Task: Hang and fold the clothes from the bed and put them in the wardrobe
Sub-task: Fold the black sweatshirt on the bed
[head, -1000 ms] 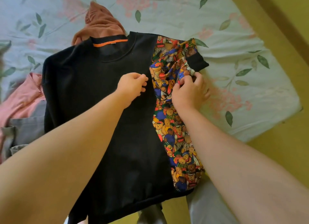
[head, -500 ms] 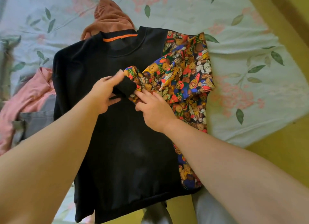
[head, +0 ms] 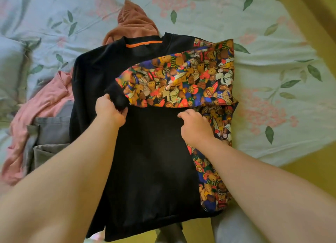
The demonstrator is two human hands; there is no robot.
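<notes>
Black sweatshirt (head: 145,161) lay flat on the floral bed sheet (head: 272,79). It was smooth, matte knit with a ribbed hem and an orange strip inside the collar. Its teddy-bear print sleeve (head: 181,83) was folded across the chest as a broad tapering band. Your left hand (head: 111,110) gripped the sleeve's black ribbed cuff (head: 116,97). Your right hand (head: 196,128) sat curled on the black cloth just below the sleeve; whether it pinched fabric, cannot tell. Crumpled rust-brown garment (head: 134,24), pink garment (head: 41,106) and grey garment (head: 51,133) lay beside it.
</notes>
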